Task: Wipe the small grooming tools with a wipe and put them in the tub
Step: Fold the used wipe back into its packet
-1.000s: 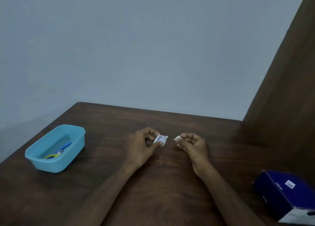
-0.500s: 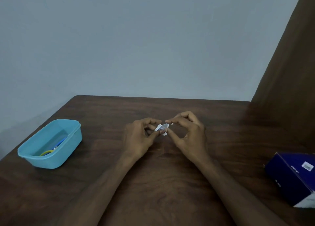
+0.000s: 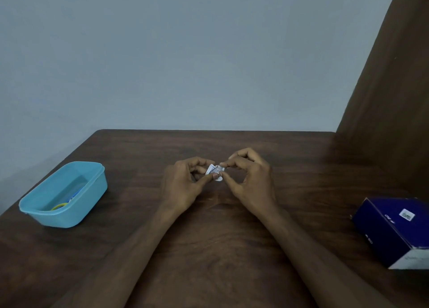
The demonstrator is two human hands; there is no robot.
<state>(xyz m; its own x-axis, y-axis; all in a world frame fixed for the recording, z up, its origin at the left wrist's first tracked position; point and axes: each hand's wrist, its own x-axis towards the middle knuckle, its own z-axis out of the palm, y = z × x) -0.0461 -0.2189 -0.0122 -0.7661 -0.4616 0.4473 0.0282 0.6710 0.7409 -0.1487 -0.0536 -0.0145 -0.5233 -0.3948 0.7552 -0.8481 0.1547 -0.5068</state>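
Two hands: both meet above the middle of the dark brown wooden table (image 3: 209, 249), forearms reaching in from its near edge.
Left hand (image 3: 183, 187): fingers curled, thumb and forefinger pinching the left side of a small white printed wipe sachet (image 3: 214, 172).
Right hand (image 3: 250, 182): fingers curled, thumb and forefinger tips pinching the right side of the same sachet, so both hands are clamped on it.
Wipe sachet: held between the two hands, over the table's centre; whether it touches the wood cannot be told. Its print is too small to read.
Tub: a light blue rectangular plastic tub (image 3: 90, 191) stands near the table's left edge, well apart from the hands, its long side running toward the far left corner.
Tub contents: a small tool with a yellow looped handle (image 3: 60, 206) lies at the tub's near end, with a blue-and-white item (image 3: 74, 195) just beside it; what kind of tools they are cannot be made out.
Box: a dark blue cardboard box with a white end panel and a small white label (image 3: 392, 228) sits tilted at the table's right edge, partly cut off by the view.
Surroundings: a plain pale grey-blue wall (image 3: 185, 52) runs behind the table's far edge, and a dark brown wooden panel (image 3: 390, 112) rises at the far right corner.
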